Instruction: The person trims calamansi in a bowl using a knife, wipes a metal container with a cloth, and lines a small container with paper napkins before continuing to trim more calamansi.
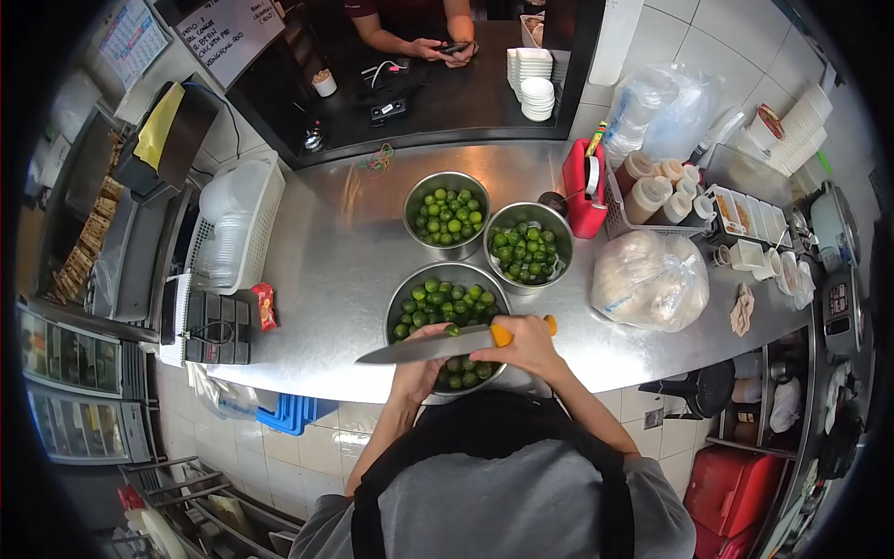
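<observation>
My right hand (523, 347) is closed round the yellow handle of a large knife (402, 351), its blade pointing left across the near bowl. Behind the blade, my left hand (415, 371) pinches a small green lime (453, 330) with its fingertips by the blade's upper edge. Whether the edge touches the lime is hard to tell. Under both hands stands a wide metal bowl (392, 309) of limes, partly hidden by the knife and hands. Two smaller metal bowls stand beyond it, the back bowl (444, 252) and the right bowl (527, 287), both holding limes.
A bag of pale food (650, 279) and a red container (585, 200) stand on the steel counter (321, 242) at right, near sauce bottles (644, 200). At left are a white basket (265, 224) and a red packet (265, 307). Across the ledge, another person's hands (447, 51) hold a phone.
</observation>
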### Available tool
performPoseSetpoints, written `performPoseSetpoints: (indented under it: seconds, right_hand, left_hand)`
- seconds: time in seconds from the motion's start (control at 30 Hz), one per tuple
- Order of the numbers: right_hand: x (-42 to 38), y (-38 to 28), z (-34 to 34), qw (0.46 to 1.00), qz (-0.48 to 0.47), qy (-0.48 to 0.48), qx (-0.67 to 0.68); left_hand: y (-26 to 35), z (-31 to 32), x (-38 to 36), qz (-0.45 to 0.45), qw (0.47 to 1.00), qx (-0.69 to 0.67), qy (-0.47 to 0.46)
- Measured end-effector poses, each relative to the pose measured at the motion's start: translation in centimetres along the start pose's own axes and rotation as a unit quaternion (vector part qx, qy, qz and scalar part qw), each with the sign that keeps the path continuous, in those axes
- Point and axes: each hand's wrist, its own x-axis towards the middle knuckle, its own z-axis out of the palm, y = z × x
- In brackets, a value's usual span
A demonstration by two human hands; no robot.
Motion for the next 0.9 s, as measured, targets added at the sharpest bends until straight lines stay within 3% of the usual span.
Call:
performPoseSetpoints:
  seconds: [0.17, 0.3, 0.37, 0.4, 0.47, 0.5, 0.57, 0.67, 0.77, 0.83, 0.9]
  right_hand:
    - [-0.6, 1.9, -2.1, 0.997, 0.053, -0.023, -0.045]
    - [-0.8, 0.4, -2.0, 0.99, 0.094, -0.035, 0.097]
    - [-0.7, 0.3, -1.9, 0.981, 0.11, -0.035, 0.156]
    - [-0.8, 0.7, -2.0, 0.978, 0.118, -0.034, 0.171]
    - [-1.1, 2.0, -1.9, 0.97, 0.131, -0.03, 0.202]
    - [-1.1, 2.3, -1.9, 0.965, 0.137, -0.024, 0.224]
    - [-1.3, 2.7, -1.9, 0.952, 0.151, -0.015, 0.267]
    - [-1.4, 2.6, -0.9, 0.939, 0.147, -0.008, 0.31]
    - [-1.3, 1.3, -1.6, 0.941, 0.173, -0.063, 0.283]
    - [-1.4, 1.5, -1.4, 0.948, 0.172, -0.055, 0.263]
    - [-1.2, 1.3, -1.3, 0.959, 0.172, -0.055, 0.217]
  left_hand:
    - [0.1, 0.2, 2.0, -0.045, 0.997, -0.021, -0.057]
    - [1.8, 5.5, 5.3, -0.02, 0.995, 0.084, -0.041]
    - [2.9, 7.9, 5.9, 0.046, 0.993, 0.038, -0.106]
    - [2.5, 7.2, 6.1, 0.088, 0.98, 0.136, -0.113]
    - [1.6, 4.8, 6.5, 0.169, 0.922, 0.326, -0.126]
    - [1.9, 4.5, 5.7, 0.136, 0.864, 0.465, -0.134]
    - [2.2, 4.2, 3.6, 0.063, 0.691, 0.706, -0.141]
    - [-0.4, 3.3, 1.8, 0.153, 0.608, 0.774, -0.093]
    - [-1.3, 2.6, 1.8, 0.219, 0.641, 0.732, -0.07]
    - [-1.4, 2.1, 1.8, 0.157, 0.796, 0.582, -0.058]
    - [-1.1, 1.5, 1.7, 0.108, 0.898, 0.423, -0.052]
